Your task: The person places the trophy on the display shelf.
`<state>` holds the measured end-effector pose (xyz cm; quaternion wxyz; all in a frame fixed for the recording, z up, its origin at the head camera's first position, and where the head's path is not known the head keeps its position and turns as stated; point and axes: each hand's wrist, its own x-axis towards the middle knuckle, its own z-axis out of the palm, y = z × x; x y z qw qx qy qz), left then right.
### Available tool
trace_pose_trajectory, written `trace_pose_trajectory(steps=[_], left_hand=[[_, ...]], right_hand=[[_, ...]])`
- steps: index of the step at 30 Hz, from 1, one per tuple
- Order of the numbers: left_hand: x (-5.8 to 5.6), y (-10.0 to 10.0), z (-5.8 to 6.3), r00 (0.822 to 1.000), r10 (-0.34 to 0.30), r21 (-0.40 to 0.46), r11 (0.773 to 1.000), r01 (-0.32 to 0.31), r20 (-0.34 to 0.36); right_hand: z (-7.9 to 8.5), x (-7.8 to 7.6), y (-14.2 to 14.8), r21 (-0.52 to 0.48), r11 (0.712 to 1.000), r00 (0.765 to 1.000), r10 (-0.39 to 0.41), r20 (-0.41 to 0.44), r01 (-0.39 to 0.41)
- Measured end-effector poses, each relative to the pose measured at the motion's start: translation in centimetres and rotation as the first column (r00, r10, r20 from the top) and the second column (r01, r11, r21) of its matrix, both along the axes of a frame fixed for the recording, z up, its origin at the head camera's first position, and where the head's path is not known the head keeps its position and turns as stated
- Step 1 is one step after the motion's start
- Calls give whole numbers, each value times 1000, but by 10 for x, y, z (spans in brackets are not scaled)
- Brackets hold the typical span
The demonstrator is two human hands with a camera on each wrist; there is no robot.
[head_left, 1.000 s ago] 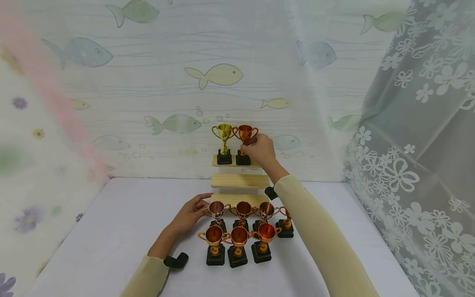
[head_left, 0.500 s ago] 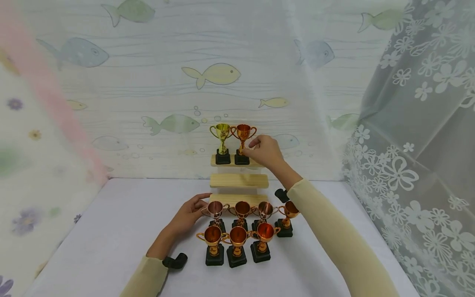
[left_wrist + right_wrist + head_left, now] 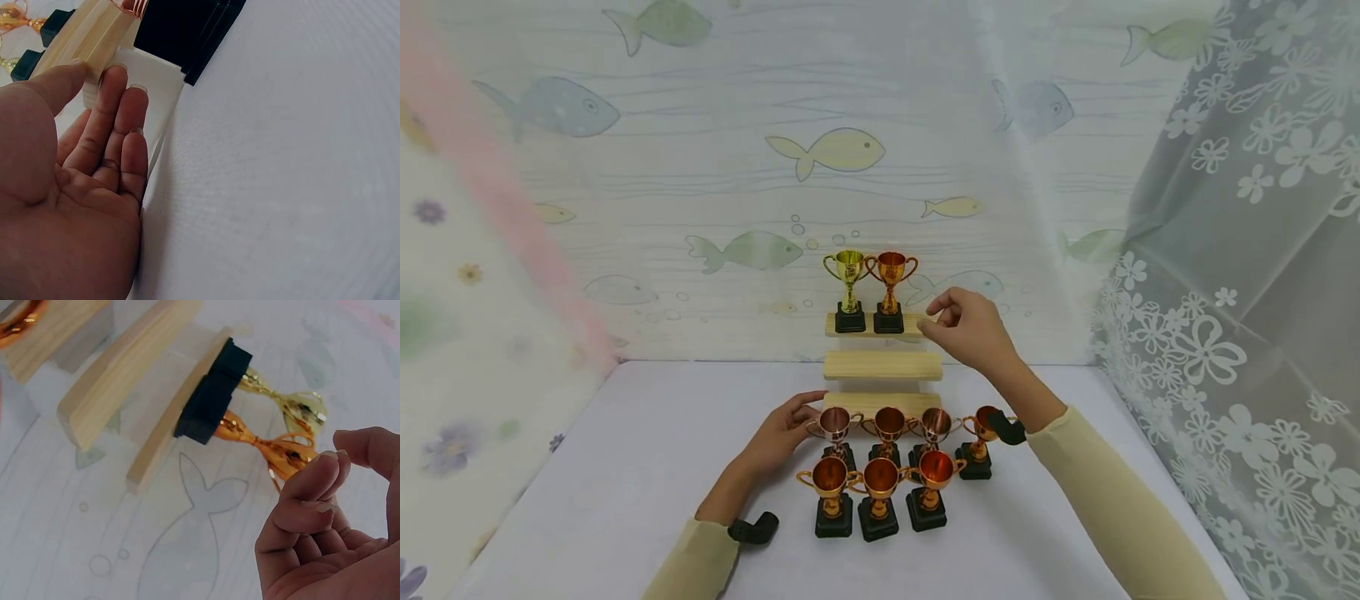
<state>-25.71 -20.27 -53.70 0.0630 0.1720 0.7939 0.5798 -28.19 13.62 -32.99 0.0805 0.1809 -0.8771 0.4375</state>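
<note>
In the head view a gold trophy cup [image 3: 850,268] and an orange-copper trophy cup [image 3: 891,271] stand upright side by side on the top board [image 3: 912,327] of a stepped wooden stand. Right of them hovers my right hand [image 3: 973,329], its fingers loosely bent with nothing between them; the right wrist view shows the fingertips apart from the orange-copper cup [image 3: 284,453]. My left hand [image 3: 781,432] rests at the left end of the lowest board [image 3: 880,404]. In the left wrist view, fairly straight fingers [image 3: 131,112] touch the end of that wooden board [image 3: 103,44].
The middle board [image 3: 882,365] bears nothing. Several copper-coloured trophies stand in two rows before the stand, including a front cup [image 3: 835,500] and one set apart at the right [image 3: 976,454]. A fish-print backdrop [image 3: 730,150] hangs behind the white table [image 3: 662,433].
My right hand has let go of the orange-copper trophy and drawn away to the right and slightly down. The trophy stays on the top board. My left hand keeps its place.
</note>
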Motion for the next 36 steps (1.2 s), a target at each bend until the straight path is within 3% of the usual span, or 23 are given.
trace_pose_trajectory(steps=[14,23,31,36], left_hand=[[-1,-1,-2,1000,3,-15,1000,-3,-2],[0,-1,-1,1000,0,-13,1000,0,2],[0,0,-2,1000,3,-6,1000,-3,1],[1,-1,-1,1000,-1,-4,1000,1,5]], right_hand=[[-26,52,41,-104,992,998,-68,-3,67],[-50,74,74,-142,981,991,-130,22,132],[-68,86,98,-127,980,982,-141,122,156],[-79,88,106,-127,983,971,-104,217,134]])
